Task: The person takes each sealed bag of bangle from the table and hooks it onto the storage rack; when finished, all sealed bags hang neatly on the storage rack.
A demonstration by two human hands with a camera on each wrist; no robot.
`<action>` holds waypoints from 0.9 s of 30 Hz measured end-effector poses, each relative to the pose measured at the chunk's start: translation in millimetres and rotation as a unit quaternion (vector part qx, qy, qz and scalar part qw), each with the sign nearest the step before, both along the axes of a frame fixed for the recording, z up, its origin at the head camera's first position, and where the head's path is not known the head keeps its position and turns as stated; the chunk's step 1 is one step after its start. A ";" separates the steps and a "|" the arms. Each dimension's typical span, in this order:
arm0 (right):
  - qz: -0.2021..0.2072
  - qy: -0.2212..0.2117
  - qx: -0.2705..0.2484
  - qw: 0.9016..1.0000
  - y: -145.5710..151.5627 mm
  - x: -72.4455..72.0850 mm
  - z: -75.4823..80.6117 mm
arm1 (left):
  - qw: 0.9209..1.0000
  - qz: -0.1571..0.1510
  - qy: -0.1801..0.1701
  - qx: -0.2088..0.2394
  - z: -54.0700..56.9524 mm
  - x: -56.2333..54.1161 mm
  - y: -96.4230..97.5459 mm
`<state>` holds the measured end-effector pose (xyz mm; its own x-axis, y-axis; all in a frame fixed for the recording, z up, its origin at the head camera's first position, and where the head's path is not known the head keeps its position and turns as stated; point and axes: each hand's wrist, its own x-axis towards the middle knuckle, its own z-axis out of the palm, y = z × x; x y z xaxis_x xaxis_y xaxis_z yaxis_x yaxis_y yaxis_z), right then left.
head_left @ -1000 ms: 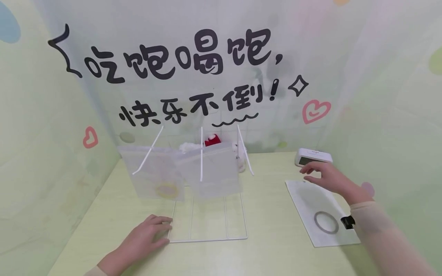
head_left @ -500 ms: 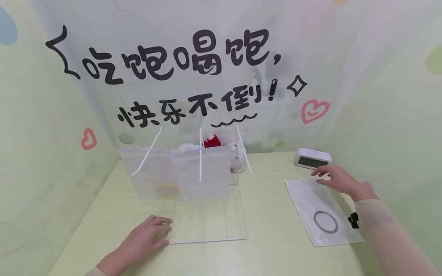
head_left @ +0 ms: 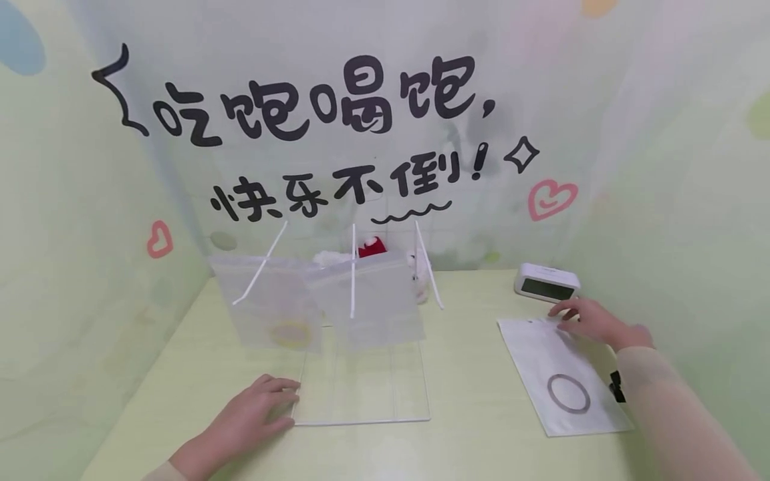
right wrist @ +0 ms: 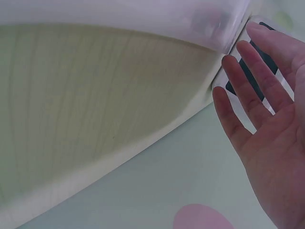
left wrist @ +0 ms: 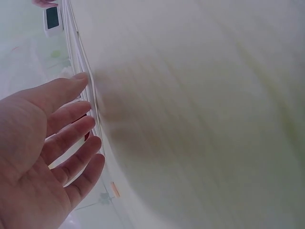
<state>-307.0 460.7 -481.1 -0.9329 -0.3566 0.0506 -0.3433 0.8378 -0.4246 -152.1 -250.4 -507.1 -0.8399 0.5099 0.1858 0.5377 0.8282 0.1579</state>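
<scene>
A white wire rack stands on the table, with two translucent zip bags hanging from its prongs: a left bag showing a yellow ring shape and a right bag. My left hand rests at the left side of the rack's base, fingertips right at the wire, fingers loosely extended. On the right lies a white zip bag with a grey ring showing on it. Over that bag's far right corner is my right hand, fingers relaxed and spread in the right wrist view, gripping nothing.
A white digital clock stands at the back right, just beyond the right hand. Plush toys, one with a red part, sit behind the rack. Printed curtains enclose the table on the back and both sides.
My right hand has moved right and down, from in front of the clock to the flat bag's far corner. The right hanging bag has swung. My left hand stays put.
</scene>
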 end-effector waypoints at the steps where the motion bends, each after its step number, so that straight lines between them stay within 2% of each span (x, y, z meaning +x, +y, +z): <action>1: 0.001 0.003 0.003 1.000 0.9 -0.1 -0.2 | 1.000 -0.001 0.001 0.001 -0.2 -0.7 0.6; 11: 0.001 -0.005 0.013 1.000 10.9 -3.4 -5.2 | 1.000 0.000 0.006 0.004 0.1 -1.8 3.6; 16: -0.016 0.004 0.006 1.000 14.4 -2.5 -8.7 | 1.000 -0.001 -0.003 0.006 -0.3 -1.7 3.5; 22: -0.039 0.012 0.002 0.999 13.3 1.4 -2.6 | 1.000 0.003 -0.002 0.002 1.0 -1.0 3.9; 27: -0.042 0.018 0.009 0.999 14.1 2.3 2.3 | 1.000 0.006 -0.004 -0.001 1.2 0.9 3.5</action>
<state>-304.8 474.8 -478.8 -0.9569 -0.2793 0.0796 -0.2874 0.8716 -0.3971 -151.2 -246.9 -505.9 -0.8473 0.5002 0.1785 0.5266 0.8347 0.1611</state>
